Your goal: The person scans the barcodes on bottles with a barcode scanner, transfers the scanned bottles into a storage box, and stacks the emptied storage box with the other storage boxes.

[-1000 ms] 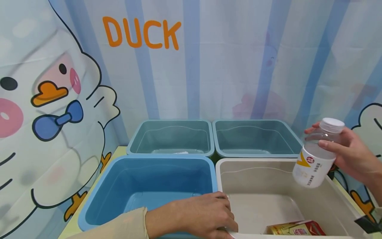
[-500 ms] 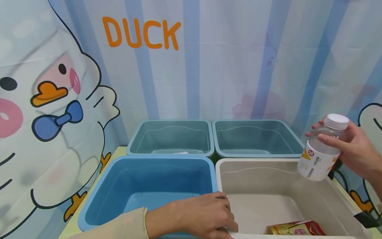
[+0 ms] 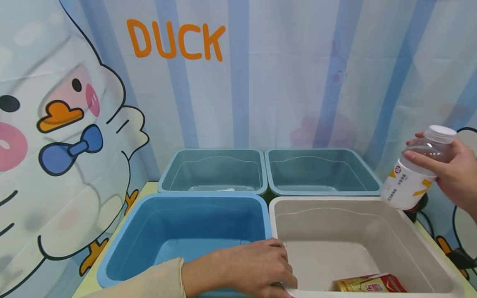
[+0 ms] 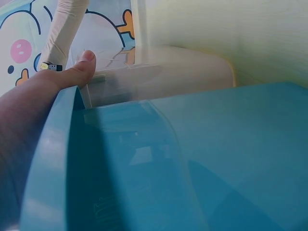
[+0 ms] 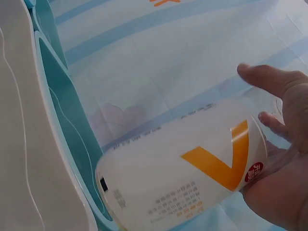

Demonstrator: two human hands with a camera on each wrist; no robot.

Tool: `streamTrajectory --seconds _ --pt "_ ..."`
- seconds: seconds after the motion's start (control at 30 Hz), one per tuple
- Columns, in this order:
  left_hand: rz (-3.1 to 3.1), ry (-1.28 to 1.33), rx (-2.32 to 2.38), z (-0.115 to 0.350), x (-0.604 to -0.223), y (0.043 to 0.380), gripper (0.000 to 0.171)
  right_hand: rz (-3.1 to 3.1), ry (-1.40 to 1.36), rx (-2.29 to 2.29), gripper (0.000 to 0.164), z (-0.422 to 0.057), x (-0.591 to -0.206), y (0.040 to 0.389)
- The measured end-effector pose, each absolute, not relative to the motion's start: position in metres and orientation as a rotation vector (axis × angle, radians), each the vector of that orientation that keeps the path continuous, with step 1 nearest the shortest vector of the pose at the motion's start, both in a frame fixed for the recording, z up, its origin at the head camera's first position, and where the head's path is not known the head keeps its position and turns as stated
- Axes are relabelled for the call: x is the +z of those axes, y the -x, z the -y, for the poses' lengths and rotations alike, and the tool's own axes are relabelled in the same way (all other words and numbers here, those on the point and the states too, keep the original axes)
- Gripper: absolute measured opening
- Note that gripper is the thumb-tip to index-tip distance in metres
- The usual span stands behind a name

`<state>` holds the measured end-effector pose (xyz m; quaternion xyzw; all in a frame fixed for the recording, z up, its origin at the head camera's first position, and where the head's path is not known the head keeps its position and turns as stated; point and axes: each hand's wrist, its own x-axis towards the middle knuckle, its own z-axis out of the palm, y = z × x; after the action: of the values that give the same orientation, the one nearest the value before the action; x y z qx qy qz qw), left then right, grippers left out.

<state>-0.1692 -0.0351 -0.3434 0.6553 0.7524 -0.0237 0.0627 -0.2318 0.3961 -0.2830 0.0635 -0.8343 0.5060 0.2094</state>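
In the head view my right hand holds a clear plastic bottle with a white cap and a white label with yellow marks. It is tilted, cap up, over the far right corner of the beige bin. The right wrist view shows the label's yellow V from the side, with the thumb raised off the bottle's neck. My left hand grips the near left rim of the beige bin, its fingers bent over the edge beside the blue bin. A yellow and red carton lies inside the beige bin.
Two teal bins stand behind, a left one with a small white item at its floor and a right one. Close behind them hangs a duck-print curtain. A yellow tabletop shows at the left.
My right hand has moved up and to the right with the bottle, away from over the beige bin's middle, turning its label somewhat. The left hand has stayed on the rim.
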Motion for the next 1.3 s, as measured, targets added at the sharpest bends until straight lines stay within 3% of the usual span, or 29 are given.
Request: streamTrajectory --seconds 0.67,0.93,1.3 --pt "-2.246 -1.945 -0.001 0.036 -0.343 0.172 0.031 2.118 -0.025 1.670 0.053 -0.434 -0.297 0.252" --pt "-2.260 -1.976 -0.039 0.036 -0.343 0.171 0.028 2.161 0.027 1.663 0.038 -0.450 -0.309 0.263" --pt "-2.249 -1.943 0.010 0.037 -0.343 0.172 0.030 2.279 0.030 1.488 0.046 -0.458 -0.331 0.274"
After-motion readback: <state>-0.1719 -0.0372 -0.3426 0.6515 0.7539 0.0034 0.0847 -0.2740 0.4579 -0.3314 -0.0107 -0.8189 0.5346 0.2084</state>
